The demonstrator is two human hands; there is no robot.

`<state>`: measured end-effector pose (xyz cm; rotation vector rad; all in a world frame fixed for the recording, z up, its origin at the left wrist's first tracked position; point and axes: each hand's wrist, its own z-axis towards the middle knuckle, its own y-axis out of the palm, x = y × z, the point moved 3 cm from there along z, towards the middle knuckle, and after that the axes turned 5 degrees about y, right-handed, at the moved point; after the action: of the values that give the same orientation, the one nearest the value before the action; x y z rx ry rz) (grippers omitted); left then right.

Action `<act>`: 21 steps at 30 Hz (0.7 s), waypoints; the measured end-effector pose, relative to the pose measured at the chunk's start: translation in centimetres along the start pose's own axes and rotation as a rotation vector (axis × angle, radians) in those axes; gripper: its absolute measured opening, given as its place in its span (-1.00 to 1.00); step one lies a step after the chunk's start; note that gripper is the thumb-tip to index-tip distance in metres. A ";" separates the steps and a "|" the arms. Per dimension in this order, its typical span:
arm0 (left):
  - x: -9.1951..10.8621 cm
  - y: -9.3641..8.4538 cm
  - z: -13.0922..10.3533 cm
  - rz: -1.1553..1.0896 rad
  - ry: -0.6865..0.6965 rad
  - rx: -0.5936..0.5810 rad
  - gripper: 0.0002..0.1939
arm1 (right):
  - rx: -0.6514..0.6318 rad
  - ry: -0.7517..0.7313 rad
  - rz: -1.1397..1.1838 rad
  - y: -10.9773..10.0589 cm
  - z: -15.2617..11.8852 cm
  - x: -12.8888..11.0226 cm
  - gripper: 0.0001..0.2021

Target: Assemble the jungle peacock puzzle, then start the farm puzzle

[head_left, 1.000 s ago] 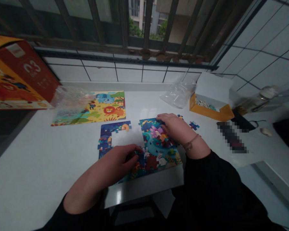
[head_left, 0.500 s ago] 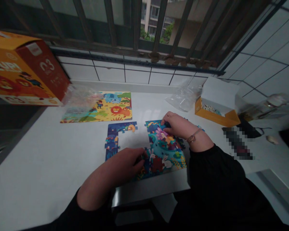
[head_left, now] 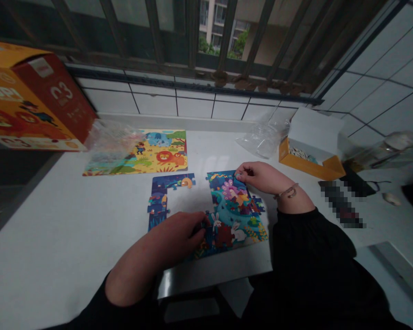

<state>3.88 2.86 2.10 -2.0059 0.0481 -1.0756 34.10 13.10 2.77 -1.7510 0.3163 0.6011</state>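
While left hand (head_left: 181,233) and right hand (head_left: 263,176) touch it, the jigsaw (head_left: 227,204) lies lengthwise sideways.

upper left: orange box (head_left: 30,101), cut off by edge | right: dark item (head_left: 340,204), pixelated | right edge: bottle (head_left: 395,142), blurred

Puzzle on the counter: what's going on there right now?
A person is working at a partly assembled puzzle. The left hand rests over its near part, and the right hand has its fingertips at its far right corner. The upper middle is unfilled. A picture sheet lies behind; an open box stands to the right.
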 end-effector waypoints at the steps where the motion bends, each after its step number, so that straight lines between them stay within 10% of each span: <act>1: 0.0 0.0 0.0 0.001 0.000 -0.001 -0.80 | -0.016 0.016 0.091 0.0 -0.1 0.1 -0.82; 9: 0.1 0.0 -0.1 -0.022 -0.019 -0.001 -0.82 | -0.081 0.073 0.490 1.9 0.5 -3.3 -0.85; 21: 0.7 -0.2 -0.5 -0.013 -0.010 0.012 -0.85 | 0.124 -0.017 0.273 7.1 3.7 -8.2 -0.81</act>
<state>3.93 2.40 2.80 -2.0028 0.0233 -1.0719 22.87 13.99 0.84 -1.5945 0.5748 0.7752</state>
